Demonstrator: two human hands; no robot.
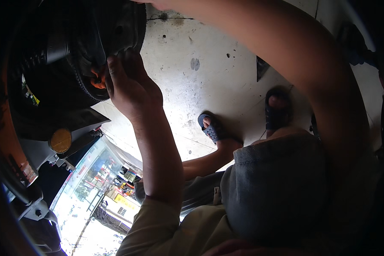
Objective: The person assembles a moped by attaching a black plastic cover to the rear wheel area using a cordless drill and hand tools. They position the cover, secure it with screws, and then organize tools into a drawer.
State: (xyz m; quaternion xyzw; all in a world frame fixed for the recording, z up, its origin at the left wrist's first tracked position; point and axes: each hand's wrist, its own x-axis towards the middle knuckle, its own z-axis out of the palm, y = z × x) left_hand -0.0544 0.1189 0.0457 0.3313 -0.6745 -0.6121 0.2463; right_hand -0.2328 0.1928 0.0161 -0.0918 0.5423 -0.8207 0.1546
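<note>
My left hand (134, 87) is closed at the lower edge of a dark, rounded vehicle part (119, 30) at the upper left. Its thumb and fingers are bent against that part, and what lies between them is in shadow. Close beside the thumb shows a small orange-red piece (99, 80), next to a curved, toothed black edge (82, 81). My right arm arches over from the right side. Only a sliver of my right hand (160, 4) shows at the top edge, near the same dark part; its fingers are out of sight.
A round amber reflector (60, 141) sits on a grey body panel at the left, above a metal bracket (35, 210). My sandalled feet (213, 128) stand on a stained pale tiled floor (179, 77). A bright glass front (89, 170) lies at the lower left.
</note>
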